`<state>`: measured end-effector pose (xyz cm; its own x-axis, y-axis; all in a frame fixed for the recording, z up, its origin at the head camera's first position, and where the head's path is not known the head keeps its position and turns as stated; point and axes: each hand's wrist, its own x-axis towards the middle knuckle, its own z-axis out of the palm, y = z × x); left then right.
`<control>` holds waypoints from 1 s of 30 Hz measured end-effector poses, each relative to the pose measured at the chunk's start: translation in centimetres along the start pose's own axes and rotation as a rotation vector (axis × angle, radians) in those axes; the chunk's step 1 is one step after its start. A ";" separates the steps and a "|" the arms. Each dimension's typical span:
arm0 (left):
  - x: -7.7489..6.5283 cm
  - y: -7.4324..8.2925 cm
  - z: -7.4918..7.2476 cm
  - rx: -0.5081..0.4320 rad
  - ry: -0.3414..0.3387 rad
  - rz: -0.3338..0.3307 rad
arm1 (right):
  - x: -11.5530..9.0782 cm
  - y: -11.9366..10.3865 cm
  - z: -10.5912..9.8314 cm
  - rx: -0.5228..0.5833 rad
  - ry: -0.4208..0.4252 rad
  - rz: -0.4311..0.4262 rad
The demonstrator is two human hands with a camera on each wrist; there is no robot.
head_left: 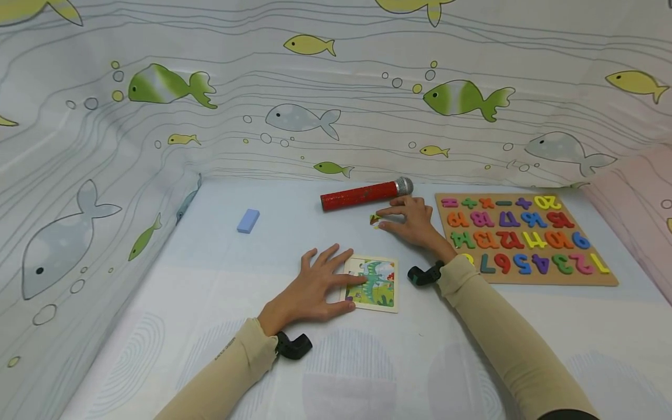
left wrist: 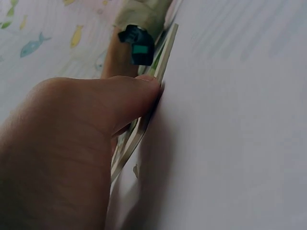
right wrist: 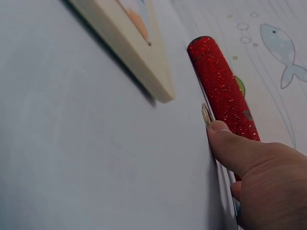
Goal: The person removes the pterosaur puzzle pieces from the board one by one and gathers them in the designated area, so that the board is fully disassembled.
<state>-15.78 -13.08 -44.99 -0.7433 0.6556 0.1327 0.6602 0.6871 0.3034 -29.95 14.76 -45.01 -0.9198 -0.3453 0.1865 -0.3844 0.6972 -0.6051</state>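
Note:
A small framed jigsaw puzzle [head_left: 385,297] with a green dinosaur picture lies on the table before the person. My left hand [head_left: 315,287] rests on its left side, fingers spread, with the index finger across the picture. In the left wrist view the left thumb [left wrist: 136,93] presses at the frame's edge [left wrist: 165,57]. Farther back, my right hand [head_left: 412,223] pinches a small colourful puzzle piece [head_left: 374,220], just in front of a red glittery microphone [head_left: 362,195]. The right wrist view shows the piece [right wrist: 206,115] edge-on at the thumb tip, beside the microphone's handle [right wrist: 220,86].
At the right lies a wooden number board [head_left: 551,276] with colourful numerals, close by the right forearm. A blue block [head_left: 248,221] sits at the back left. A fish-printed curtain [head_left: 236,76] closes off the back and left sides of the table.

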 end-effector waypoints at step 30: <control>0.0 0.0 -0.2 -0.006 -0.032 0.017 | -4.6 -2.2 -1.0 0.217 -0.288 -0.229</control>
<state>-15.80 -13.10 -44.80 -0.7280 0.6771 0.1078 0.6721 0.6738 0.3069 -24.97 15.40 -43.74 -0.7413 -0.6585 0.1294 -0.5220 0.4446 -0.7279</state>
